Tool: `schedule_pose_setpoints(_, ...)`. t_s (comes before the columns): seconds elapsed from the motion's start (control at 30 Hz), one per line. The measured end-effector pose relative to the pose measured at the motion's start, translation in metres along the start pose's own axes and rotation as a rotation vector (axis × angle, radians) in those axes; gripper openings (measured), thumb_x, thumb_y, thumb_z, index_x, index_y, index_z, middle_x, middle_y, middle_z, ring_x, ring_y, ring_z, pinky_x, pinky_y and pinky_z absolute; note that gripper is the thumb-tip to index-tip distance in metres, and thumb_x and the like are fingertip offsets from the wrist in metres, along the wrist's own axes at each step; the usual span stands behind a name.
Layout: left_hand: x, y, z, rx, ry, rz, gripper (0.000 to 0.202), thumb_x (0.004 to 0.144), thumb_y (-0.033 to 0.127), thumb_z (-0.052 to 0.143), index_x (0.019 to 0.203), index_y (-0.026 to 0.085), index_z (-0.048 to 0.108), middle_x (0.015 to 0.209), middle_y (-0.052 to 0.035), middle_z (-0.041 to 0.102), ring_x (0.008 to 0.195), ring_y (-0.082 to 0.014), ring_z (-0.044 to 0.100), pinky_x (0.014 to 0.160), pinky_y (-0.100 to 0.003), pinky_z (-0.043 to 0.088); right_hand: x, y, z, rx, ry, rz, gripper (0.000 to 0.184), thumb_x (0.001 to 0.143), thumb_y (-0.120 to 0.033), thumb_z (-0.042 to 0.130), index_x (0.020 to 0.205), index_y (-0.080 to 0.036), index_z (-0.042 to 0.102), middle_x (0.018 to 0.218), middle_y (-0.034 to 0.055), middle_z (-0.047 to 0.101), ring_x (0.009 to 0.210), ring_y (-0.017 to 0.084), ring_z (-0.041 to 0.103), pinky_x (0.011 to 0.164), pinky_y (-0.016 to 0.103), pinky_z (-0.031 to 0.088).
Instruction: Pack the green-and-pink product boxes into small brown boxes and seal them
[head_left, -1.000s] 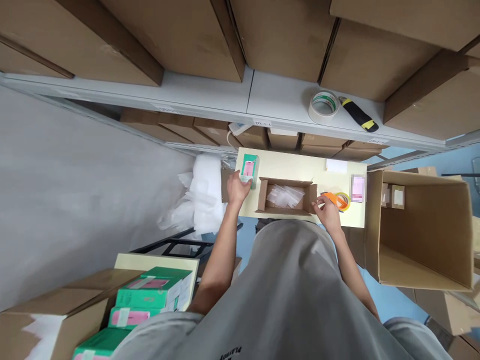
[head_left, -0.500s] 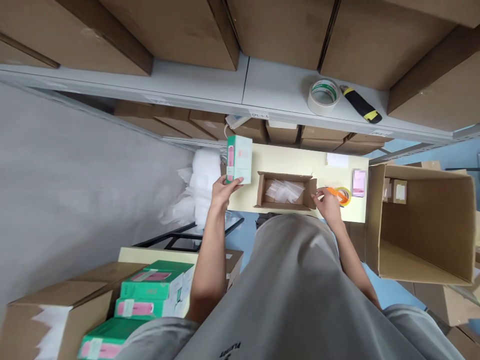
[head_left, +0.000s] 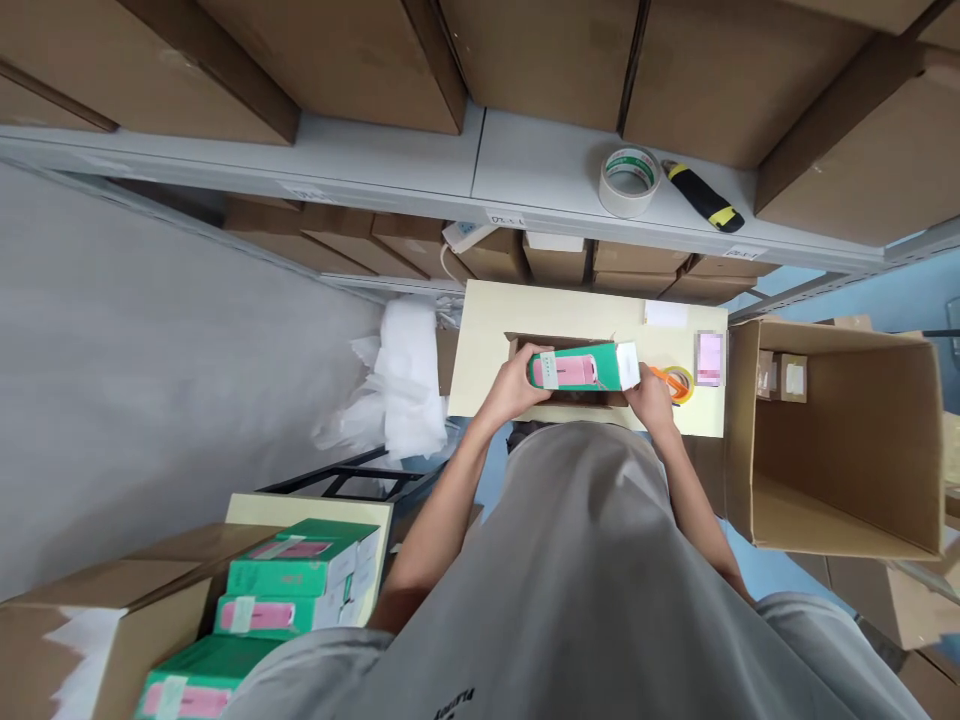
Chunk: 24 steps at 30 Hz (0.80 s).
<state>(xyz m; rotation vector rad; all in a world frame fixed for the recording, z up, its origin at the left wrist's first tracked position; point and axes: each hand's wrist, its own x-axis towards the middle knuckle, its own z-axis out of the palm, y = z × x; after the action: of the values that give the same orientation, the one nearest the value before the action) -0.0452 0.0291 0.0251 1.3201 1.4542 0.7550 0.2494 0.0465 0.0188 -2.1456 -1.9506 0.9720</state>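
My left hand [head_left: 516,388] is closed around the left end of a green product box [head_left: 607,372] with a pink picture and a white end. The product box lies level over a small open cardboard box [head_left: 517,346] and covers most of its opening. At the right end of the cardboard box, my right hand [head_left: 651,398] is closed on its edge, with fingertips close to the product box's white end. Whether those fingertips also touch the product box, I cannot tell.
An orange cutter [head_left: 664,380] and yellow tape roll [head_left: 681,383] lie right of my right hand. A large open carton [head_left: 847,440] stands at the right. Several green boxes [head_left: 277,578] are stacked lower left. Overhead, a shelf [head_left: 540,165] carries cartons, tape and a black-yellow knife.
My left hand has brought the green product box right and down, from the table's left side to over the cardboard box, turning it lengthwise. My right hand has stayed near the cardboard box's right end.
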Motion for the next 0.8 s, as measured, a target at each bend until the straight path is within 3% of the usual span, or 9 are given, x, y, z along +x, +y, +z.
schedule_pose_setpoints(0.07, -0.002, -0.001, -0.007, 0.199, -0.038, 0.041, 0.066, 0.068, 0.006, 0.073, 0.131, 0.022, 0.067, 0.146, -0.0101, 0.076, 0.134, -0.0334, 0.074, 0.112, -0.044, 0.061, 0.001, 0.007, 0.001, -0.002, 0.004, -0.003, 0.023, 0.095, -0.017, 0.063, 0.115, -0.02, 0.073, 0.106, 0.0115, 0.086, 0.089, 0.03, 0.079, 0.074, 0.034, 0.05)
schedule_pose_setpoints(0.23, -0.01, -0.004, -0.03, 0.493, -0.067, 0.004, 0.064, 0.073, 0.003, 0.07, 0.133, 0.023, 0.066, 0.145, -0.0118, 0.074, 0.136, -0.0375, 0.072, 0.11, -0.045, 0.06, 0.003, 0.019, 0.012, 0.012, 0.044, -0.043, 0.027, 0.101, -0.034, 0.065, 0.123, -0.019, 0.071, 0.109, 0.0119, 0.083, 0.09, 0.03, 0.075, 0.08, 0.038, 0.056)
schedule_pose_setpoints(0.37, -0.01, -0.007, -0.032, 0.607, -0.022, -0.016, 0.064, 0.077, 0.001, 0.068, 0.137, 0.023, 0.065, 0.145, -0.0136, 0.072, 0.13, -0.039, 0.074, 0.103, -0.046, 0.061, -0.002, 0.013, 0.022, -0.09, 0.225, -0.194, 0.045, 0.102, -0.021, 0.056, 0.145, -0.013, 0.066, 0.131, 0.0237, 0.073, 0.115, 0.037, 0.067, 0.098, 0.05, 0.058)
schedule_pose_setpoints(0.43, -0.008, -0.008, -0.031, 0.653, -0.011, -0.051, 0.063, 0.077, -0.001, 0.067, 0.136, 0.022, 0.065, 0.143, -0.0146, 0.071, 0.125, -0.0397, 0.075, 0.098, -0.046, 0.061, -0.005, 0.006, 0.025, -0.149, 0.248, -0.289, 0.053, 0.102, -0.012, 0.047, 0.154, -0.013, 0.062, 0.135, 0.0261, 0.069, 0.122, 0.04, 0.063, 0.104, 0.055, 0.056)
schedule_pose_setpoints(0.53, -0.004, -0.013, -0.027, 0.681, -0.037, -0.083, 0.061, 0.077, -0.003, 0.066, 0.133, 0.021, 0.066, 0.139, -0.0151, 0.071, 0.119, -0.0397, 0.076, 0.094, -0.046, 0.061, -0.003, -0.004, 0.024, -0.187, 0.149, -0.42, 0.061, 0.103, -0.011, 0.047, 0.163, -0.015, 0.057, 0.143, 0.0245, 0.068, 0.128, 0.04, 0.061, 0.109, 0.056, 0.057)
schedule_pose_setpoints(0.67, 0.001, -0.024, -0.021, 0.642, -0.085, -0.081, 0.056, 0.077, -0.001, 0.067, 0.129, 0.021, 0.066, 0.133, -0.0147, 0.072, 0.117, -0.0378, 0.075, 0.094, -0.044, 0.06, 0.012, -0.011, 0.016, -0.26, 0.033, -0.541, 0.075, 0.1, -0.02, 0.068, 0.171, -0.015, 0.047, 0.155, 0.0244, 0.066, 0.137, 0.044, 0.059, 0.113, 0.06, 0.055)
schedule_pose_setpoints(0.8, 0.008, -0.037, -0.014, 0.638, -0.097, -0.102, 0.056, 0.075, -0.001, 0.069, 0.126, 0.022, 0.066, 0.132, -0.0149, 0.071, 0.123, -0.0383, 0.073, 0.099, -0.045, 0.06, 0.028, -0.016, 0.013, -0.403, -0.077, -0.668, 0.082, 0.091, -0.016, 0.081, 0.167, -0.008, 0.051, 0.155, 0.0289, 0.068, 0.144, 0.046, 0.057, 0.125, 0.065, 0.044)
